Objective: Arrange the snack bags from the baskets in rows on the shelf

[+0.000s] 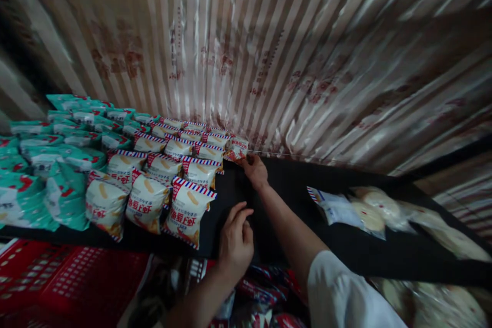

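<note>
At the far end of the black shelf (277,195), my right hand (255,170) has its fingers closed on the edge of a small snack bag (236,147), which stands at the right end of the back row. Rows of matching white, red and blue-striped snack bags (190,212) stand upright to the left. My left hand (237,238) hovers over the shelf's front part, right of the front bag. Its fingers are loosely curled and apart, with nothing in them.
Teal snack bags (67,195) fill the shelf's left end. Clear packs of round pale food (369,210) and a striped bag (330,206) lie at the right. Below are a red basket (92,277) and dark red packages (261,287). Striped plastic sheeting (238,51) hangs behind.
</note>
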`<action>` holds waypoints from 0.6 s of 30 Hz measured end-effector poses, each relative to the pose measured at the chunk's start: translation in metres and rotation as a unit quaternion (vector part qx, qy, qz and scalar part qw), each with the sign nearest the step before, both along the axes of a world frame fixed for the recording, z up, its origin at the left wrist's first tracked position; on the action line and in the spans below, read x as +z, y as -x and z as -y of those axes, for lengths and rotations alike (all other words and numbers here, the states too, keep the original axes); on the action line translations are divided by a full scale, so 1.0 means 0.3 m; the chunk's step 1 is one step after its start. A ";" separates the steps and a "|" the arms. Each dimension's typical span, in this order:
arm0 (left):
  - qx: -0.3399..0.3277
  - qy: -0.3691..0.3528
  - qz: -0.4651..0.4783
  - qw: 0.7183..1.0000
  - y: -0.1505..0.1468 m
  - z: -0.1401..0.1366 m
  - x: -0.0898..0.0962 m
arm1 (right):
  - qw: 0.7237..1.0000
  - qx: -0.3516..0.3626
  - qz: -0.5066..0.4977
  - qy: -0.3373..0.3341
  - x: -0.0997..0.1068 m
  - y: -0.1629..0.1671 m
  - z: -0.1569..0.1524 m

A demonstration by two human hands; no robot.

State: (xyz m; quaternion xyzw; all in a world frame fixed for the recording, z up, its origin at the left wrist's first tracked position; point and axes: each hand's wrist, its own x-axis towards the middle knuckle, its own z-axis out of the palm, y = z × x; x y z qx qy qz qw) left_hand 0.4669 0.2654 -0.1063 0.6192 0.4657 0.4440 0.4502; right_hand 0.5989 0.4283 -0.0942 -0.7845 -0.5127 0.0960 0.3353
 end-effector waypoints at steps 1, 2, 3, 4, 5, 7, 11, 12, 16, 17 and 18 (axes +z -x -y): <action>-0.016 -0.007 -0.009 1.000 0.018 0.022 -0.002 | 1.000 -0.004 0.000 -0.016 0.007 -0.003 0.020; -0.035 -0.013 -0.019 0.999 0.037 0.045 -0.002 | 0.999 -0.009 -0.007 -0.033 0.015 -0.007 0.045; -0.055 -0.023 -0.027 0.998 0.056 0.067 0.001 | 0.998 -0.009 -0.020 -0.054 0.024 -0.009 0.077; -0.075 -0.037 -0.035 0.996 0.074 0.088 0.007 | 0.996 0.002 -0.037 -0.079 0.033 -0.011 0.115; -0.095 -0.058 -0.042 0.993 0.089 0.110 0.014 | 0.993 0.014 -0.059 -0.103 0.040 -0.010 0.159; -0.132 -0.101 -0.060 0.984 0.113 0.152 0.032 | 0.985 0.042 -0.103 -0.134 0.050 0.000 0.266; -0.182 -0.124 -0.092 0.971 0.127 0.234 0.053 | 0.974 0.073 -0.165 -0.134 0.047 0.038 0.526; -0.192 -0.112 -0.106 0.969 0.128 0.254 0.053 | 0.971 0.076 -0.183 -0.135 0.042 0.047 0.594; -0.254 -0.047 -0.217 0.941 0.152 0.330 0.031 | 0.960 0.084 -0.257 -0.080 0.001 0.067 0.865; -0.269 -0.035 -0.252 0.929 0.163 0.350 0.021 | 0.960 0.090 -0.259 -0.057 -0.015 0.067 0.930; -0.278 -0.022 -0.289 0.916 0.175 0.371 0.009 | 0.961 0.099 -0.255 -0.036 -0.032 0.065 0.993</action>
